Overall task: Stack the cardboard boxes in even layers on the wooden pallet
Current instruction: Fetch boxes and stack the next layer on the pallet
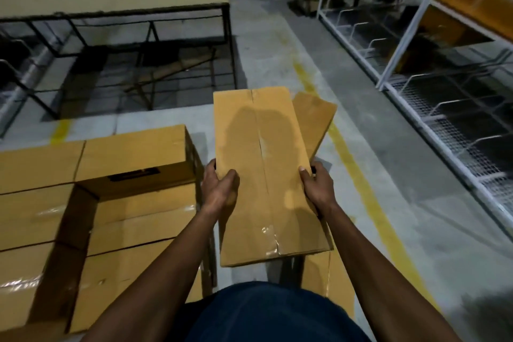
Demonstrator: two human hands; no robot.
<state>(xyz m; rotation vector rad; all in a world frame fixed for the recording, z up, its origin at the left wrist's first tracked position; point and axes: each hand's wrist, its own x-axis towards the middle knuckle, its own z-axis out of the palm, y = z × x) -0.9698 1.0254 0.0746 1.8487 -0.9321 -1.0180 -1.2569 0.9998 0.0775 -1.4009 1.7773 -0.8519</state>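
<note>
Fingers (pixel 304 172) around smooth, taped cardboard box (pixel 266 175)

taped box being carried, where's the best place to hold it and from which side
Hold the carried box by its two long side edges, one hand from each side, as the left hand and right hand do now. It is long and narrow, so gripping opposite sides near mid-length should keep it level. Its taped top seam offers no hold.
</note>
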